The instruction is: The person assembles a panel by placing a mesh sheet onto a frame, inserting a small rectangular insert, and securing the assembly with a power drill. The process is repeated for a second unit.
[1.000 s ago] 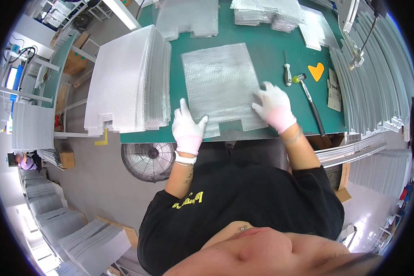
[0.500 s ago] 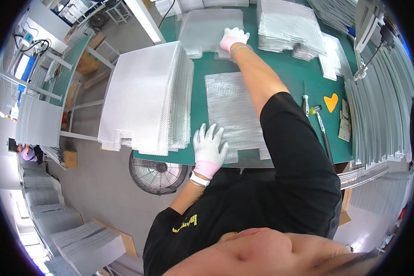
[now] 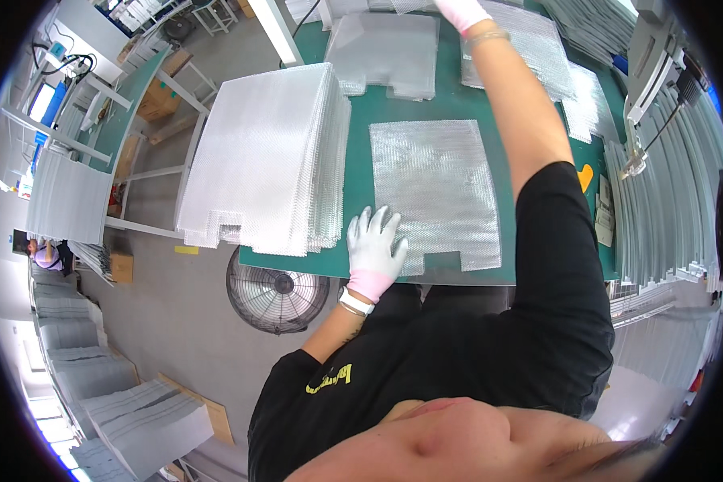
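Note:
A silvery mesh sheet [image 3: 438,193] with a notched near edge lies flat on the green table [image 3: 360,153] in front of me. My left hand [image 3: 375,245], in a white glove with a pink cuff, rests on its near left corner with the fingers spread. My right arm stretches far across the table. At the top edge of the picture, my gloved right hand [image 3: 460,11] is cut off and its fingers are out of sight. Beside it are the edge of a mesh piece [image 3: 410,5] and a mesh stack [image 3: 518,50]; whether it touches either, I cannot tell.
A tall stack of mesh sheets [image 3: 257,153] stands at the left. Greyer sheets [image 3: 384,48] lie at the back. To the right are a smaller stack [image 3: 590,108], an orange scraper [image 3: 586,177] and a long row of sheets [image 3: 667,193]. Below the table edge stands a fan [image 3: 279,291].
My right hand has left the grey sheets at the back and reached farther away and to the right. My left hand stays on the mesh sheet. The arm now covers the screwdriver and hammer.

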A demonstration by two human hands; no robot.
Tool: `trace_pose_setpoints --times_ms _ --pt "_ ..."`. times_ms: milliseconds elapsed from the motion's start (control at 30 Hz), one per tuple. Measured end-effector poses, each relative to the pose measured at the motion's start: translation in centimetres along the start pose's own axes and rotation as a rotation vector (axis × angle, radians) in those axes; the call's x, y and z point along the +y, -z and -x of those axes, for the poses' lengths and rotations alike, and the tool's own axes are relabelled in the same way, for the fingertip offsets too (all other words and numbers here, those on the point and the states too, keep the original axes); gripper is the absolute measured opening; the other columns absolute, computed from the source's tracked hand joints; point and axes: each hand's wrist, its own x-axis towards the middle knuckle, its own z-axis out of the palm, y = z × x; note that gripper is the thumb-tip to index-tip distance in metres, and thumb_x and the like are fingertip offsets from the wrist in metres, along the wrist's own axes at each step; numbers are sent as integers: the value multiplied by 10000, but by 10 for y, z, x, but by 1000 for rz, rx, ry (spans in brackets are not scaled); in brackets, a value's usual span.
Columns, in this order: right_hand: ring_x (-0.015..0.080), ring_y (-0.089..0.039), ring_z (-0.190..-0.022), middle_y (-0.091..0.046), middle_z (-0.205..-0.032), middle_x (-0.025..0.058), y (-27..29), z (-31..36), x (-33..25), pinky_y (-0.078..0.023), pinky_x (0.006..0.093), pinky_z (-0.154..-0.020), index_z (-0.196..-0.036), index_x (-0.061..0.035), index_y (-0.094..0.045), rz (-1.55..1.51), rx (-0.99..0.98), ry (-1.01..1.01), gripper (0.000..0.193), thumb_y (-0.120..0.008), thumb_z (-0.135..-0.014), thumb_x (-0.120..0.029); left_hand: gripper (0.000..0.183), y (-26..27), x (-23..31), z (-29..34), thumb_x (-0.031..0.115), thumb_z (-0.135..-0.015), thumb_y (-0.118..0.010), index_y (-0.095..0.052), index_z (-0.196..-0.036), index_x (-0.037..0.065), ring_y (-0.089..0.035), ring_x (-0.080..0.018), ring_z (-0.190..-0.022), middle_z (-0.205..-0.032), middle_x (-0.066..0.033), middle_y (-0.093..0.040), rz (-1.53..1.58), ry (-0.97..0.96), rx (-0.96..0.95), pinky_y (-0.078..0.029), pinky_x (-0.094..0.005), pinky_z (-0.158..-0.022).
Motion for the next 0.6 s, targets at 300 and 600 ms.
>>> trace_pose_setpoints --times_ms 300,600 --pt "65 -548 -913 -648 -1335 74 53 237 -149 -465 218 -882 -1520 47 -418 -204 228 -325 585 -596 -982 -101 666 8 -4 -4 291 -795 -743 -579 -1413 107 -287 -418 -1491 -1533 -184 -429 24 14 -44 -158 -592 -1240" --pt "33 -540 -811 -686 -1244 37 36 439 -183 -484 220 -758 -1409 15 -576 132 186 -617 516 -691 -912 -67 827 41 23 24 335 -937 -740 -334 -1548 -46 -598 -148 -833 -1200 -185 -662 849 514 86 -534 -322 -849"
